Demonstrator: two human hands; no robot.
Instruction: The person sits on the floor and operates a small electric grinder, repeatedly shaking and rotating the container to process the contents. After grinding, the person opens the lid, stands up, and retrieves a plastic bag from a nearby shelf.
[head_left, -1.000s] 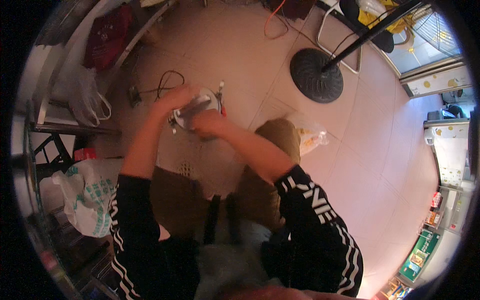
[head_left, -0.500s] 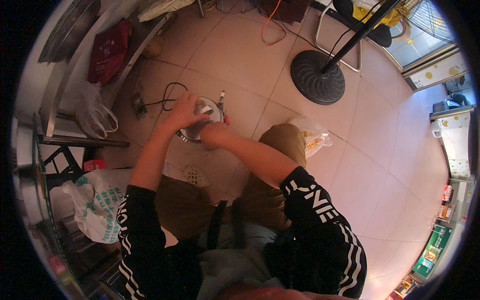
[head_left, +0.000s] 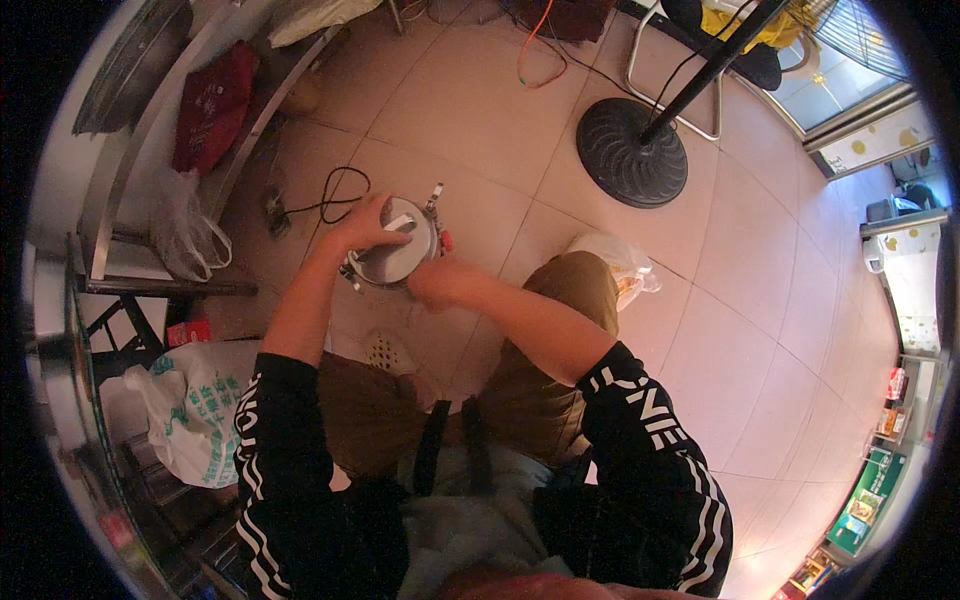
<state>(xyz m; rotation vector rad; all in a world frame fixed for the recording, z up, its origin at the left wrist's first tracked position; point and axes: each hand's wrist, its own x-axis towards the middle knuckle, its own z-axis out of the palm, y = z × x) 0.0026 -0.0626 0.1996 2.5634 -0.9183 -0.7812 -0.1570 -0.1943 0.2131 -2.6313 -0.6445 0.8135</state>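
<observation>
A round, metal-lidded appliance point(head_left: 390, 262) stands on the floor in front of me, with clip latches round its rim and a red part at its right. My left hand point(head_left: 366, 226) wraps over the left side of its top, thumb lying across the silvery lid near a pale bar. Close against the rim's lower right is my right hand point(head_left: 440, 284), its fingers curled and partly hidden. What those fingers hold, if anything, cannot be made out. A black cord point(head_left: 335, 200) loops on the tiles beyond my left hand.
A fan-like stand's round black base point(head_left: 632, 152) is at the far right. Shelving with a dark red bag point(head_left: 213, 106) and a clear plastic bag point(head_left: 190, 232) runs along the left. A white printed bag point(head_left: 195, 412) sits by my left arm; another plastic bag point(head_left: 622, 262) is beside my right knee.
My right hand has drawn back from over the lid toward the lower right. More of the lid and rim latches now show. My left hand stays on the appliance, slightly shifted.
</observation>
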